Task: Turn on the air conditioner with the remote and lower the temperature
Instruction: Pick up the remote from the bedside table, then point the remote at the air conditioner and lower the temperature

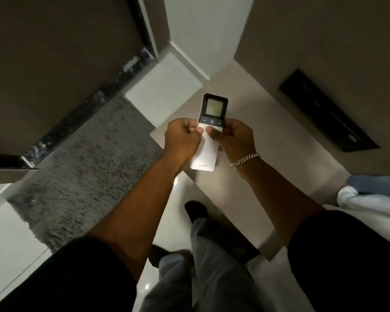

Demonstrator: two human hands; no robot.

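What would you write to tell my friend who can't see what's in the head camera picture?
Two hands, the left hand and the right hand, hold a white remote upright between them, its small grey screen and dark button strip on top. Below are a pale table, a grey rug and shiny floor tiles.

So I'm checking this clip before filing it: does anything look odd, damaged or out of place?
Nothing stands out. Both hands, left hand and right hand, grip the white remote upright, screen up and intact. The grey rug lies flat on the floor.
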